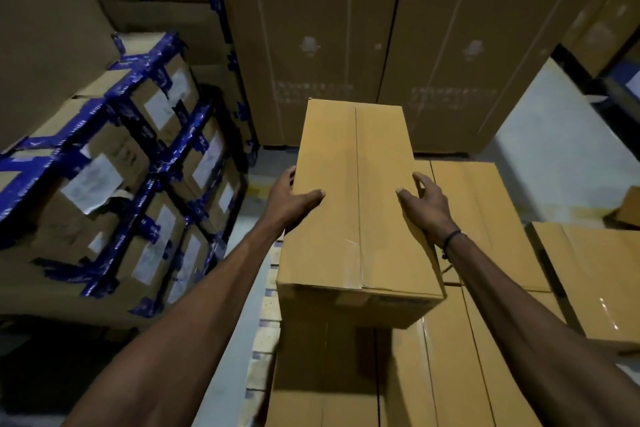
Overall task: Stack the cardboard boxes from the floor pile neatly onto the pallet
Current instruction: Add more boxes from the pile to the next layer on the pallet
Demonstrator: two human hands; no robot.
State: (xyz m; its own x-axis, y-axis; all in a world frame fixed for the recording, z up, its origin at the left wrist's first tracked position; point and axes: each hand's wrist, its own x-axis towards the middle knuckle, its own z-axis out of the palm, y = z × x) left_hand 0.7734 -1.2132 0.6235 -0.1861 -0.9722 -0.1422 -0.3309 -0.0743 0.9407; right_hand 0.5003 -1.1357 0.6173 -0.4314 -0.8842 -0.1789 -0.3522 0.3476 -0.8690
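Note:
A long plain cardboard box (356,191) lies lengthwise on top of a lower layer of similar boxes (485,211) stacked on the pallet (266,315), whose pale wooden edge shows at the left. My left hand (294,198) grips the box's left side, thumb across the top. My right hand (426,201) grips its right side, thumb on top and fingers over the edge. A dark band circles my right wrist.
Boxes wrapped in blue tape (114,163) are stacked close on the left. Two tall cartons (391,38) stand behind the pallet. More plain boxes (595,274) lie at the right, beside pale floor (561,149). A narrow floor strip (235,350) runs left of the pallet.

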